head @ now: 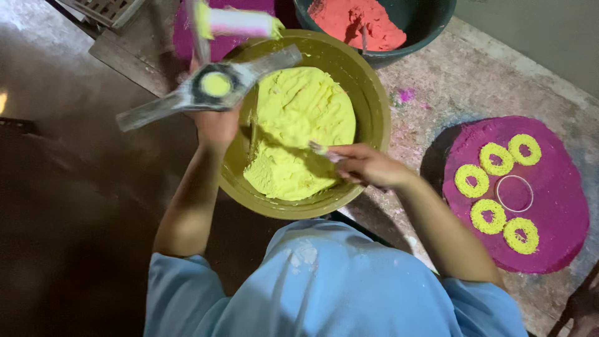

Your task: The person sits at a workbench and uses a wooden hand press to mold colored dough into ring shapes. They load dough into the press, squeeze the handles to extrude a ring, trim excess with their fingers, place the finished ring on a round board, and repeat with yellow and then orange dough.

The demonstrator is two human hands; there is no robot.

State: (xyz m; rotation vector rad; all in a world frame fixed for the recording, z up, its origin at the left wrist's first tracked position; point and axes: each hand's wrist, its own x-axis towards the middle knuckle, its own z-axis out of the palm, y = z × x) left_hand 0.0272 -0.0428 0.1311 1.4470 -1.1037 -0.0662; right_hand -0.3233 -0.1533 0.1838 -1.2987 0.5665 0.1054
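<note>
Head view showed the left hand (215,125), fingers hidden, gripping a winged metal mould (209,87) over the olive bowl (374,106) of yellow powder (299,125); the right hand (368,165) pinched a blurred spoon (321,150).

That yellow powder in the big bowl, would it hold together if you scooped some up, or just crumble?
The yellow powder probably clumps a little: it shows scooped-out edges and stands in rings on the purple patch. It likely still crumbles easily, judging by the powder spilled beside the olive bowl.
</note>
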